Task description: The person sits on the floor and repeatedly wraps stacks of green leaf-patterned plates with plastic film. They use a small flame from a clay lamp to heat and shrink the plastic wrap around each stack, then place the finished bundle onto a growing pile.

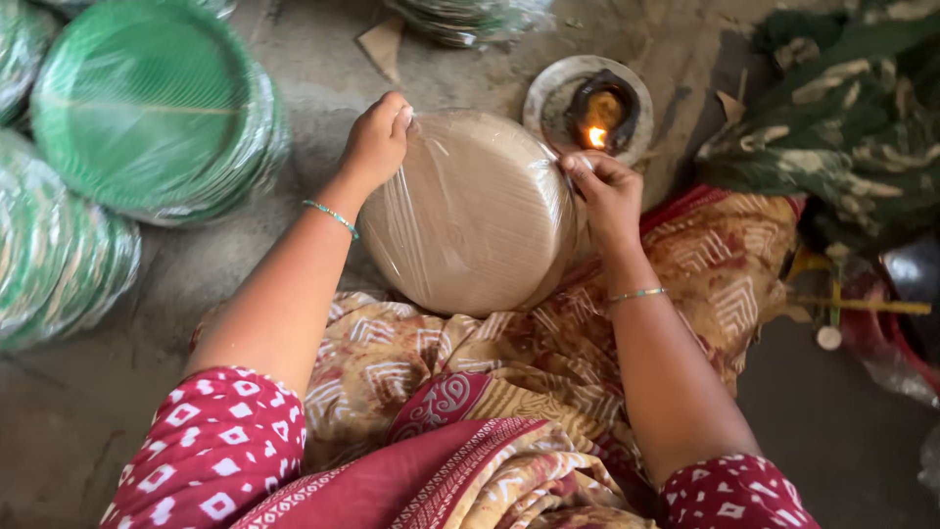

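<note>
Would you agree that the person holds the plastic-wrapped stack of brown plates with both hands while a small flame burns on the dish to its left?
Not quite: the head view shows the dish with the small flame beyond the stack on its right side, near the right hand, not to its left. The rest holds: both hands, the left hand too, grip the plastic-wrapped stack of brown plates.

round tan film-wrapped plate pack [470, 220], green wrapped stacks [147, 108] left
</note>
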